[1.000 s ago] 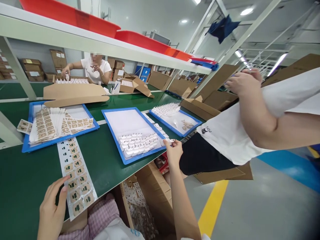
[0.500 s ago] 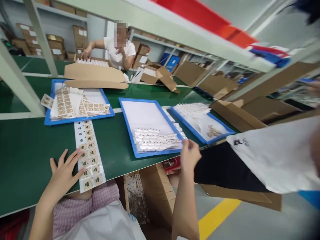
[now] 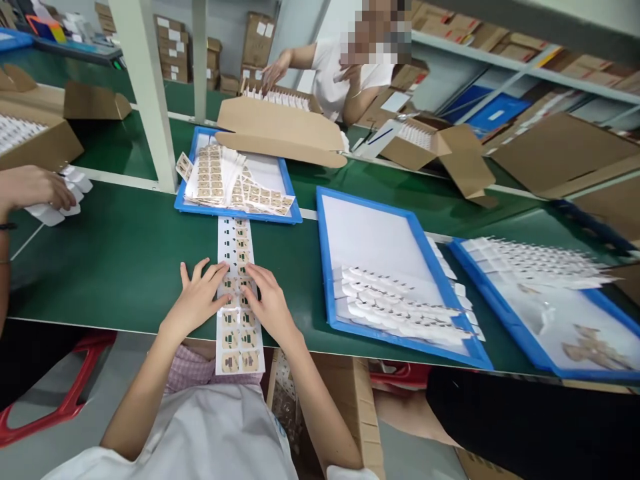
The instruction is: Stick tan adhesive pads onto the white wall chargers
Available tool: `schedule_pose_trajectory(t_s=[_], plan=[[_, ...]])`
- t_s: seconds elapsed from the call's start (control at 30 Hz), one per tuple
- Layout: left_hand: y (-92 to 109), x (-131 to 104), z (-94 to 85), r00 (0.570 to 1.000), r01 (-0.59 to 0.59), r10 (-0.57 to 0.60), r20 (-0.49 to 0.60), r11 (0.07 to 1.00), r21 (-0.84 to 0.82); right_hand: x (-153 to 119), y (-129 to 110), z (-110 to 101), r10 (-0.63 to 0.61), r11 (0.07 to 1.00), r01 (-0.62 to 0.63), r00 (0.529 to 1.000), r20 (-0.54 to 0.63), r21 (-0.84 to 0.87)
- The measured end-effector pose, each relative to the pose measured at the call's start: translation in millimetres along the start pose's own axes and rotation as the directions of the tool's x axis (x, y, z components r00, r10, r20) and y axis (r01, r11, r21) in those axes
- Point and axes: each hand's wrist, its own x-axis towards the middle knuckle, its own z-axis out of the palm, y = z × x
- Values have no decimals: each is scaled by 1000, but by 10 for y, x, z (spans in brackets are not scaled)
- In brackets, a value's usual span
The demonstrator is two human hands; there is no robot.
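A long white sheet of tan stickers [image 3: 231, 340] with dark green marks lies on the green table, its near end reaching past the front edge. My left hand [image 3: 196, 303] rests on the sheet's left side with fingers spread. On the right side, my right hand [image 3: 271, 307] touches it with index finger and thumb apart. Both hands are open, and I see nothing held in either. At the sheet's far end stands a blue-rimmed tray [image 3: 235, 215] holding piled sticker sheets [image 3: 213, 177].
Right of my hands, a blue-rimmed tray [image 3: 327, 267] holds rows of white pieces [image 3: 395, 303]. A second tray [image 3: 500, 313] is beyond it. At left, another person's hand [image 3: 37, 187] holds white pieces. A co-worker [image 3: 330, 73] sits opposite behind an open carton [image 3: 280, 130].
My right hand has come left from the edge of the white-piece tray to the sticker sheet. My left hand stays on the sheet. The view has swung left, showing another person's hand.
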Motion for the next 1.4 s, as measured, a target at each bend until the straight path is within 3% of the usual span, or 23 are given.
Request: schedule_pose_trajectory(t_s=[0.2,0.43,0.8,0.97,1.07,1.13,1.2,1.3,1.4], plan=[[-25,-38,48,999,-7,9,-40,999,43,-6,11,198,36,997,-29,995,94,-72],[-9,-39,68,996,-28,34,-84,997,75,20,-82,142,41,983,-23,995,94,-184],[-11,-33,87,998,-21,29,-56,991,132,-17,-250,61,-9,937,36,997,78,-347],[18,-19,120,998,-24,29,-47,995,101,-129,-236,-174,-25,961,26,1000,7,-276],[52,-44,108,998,-10,17,-60,993,115,-195,-215,-254,59,998,-59,997,-55,-1],[12,-74,42,988,20,-4,-154,995,101,-256,-241,-227,284,898,-250,958,-45,362],[-121,-117,-96,945,86,-60,-322,994,66,-328,-306,-150,517,625,-457,850,104,633],[-494,-197,-425,817,270,-216,-535,962,25,-422,-424,-11,652,336,-635,690,314,696],[-954,-245,-789,667,469,-378,-642,882,-31,-460,-479,77,684,252,-675,631,366,694]])
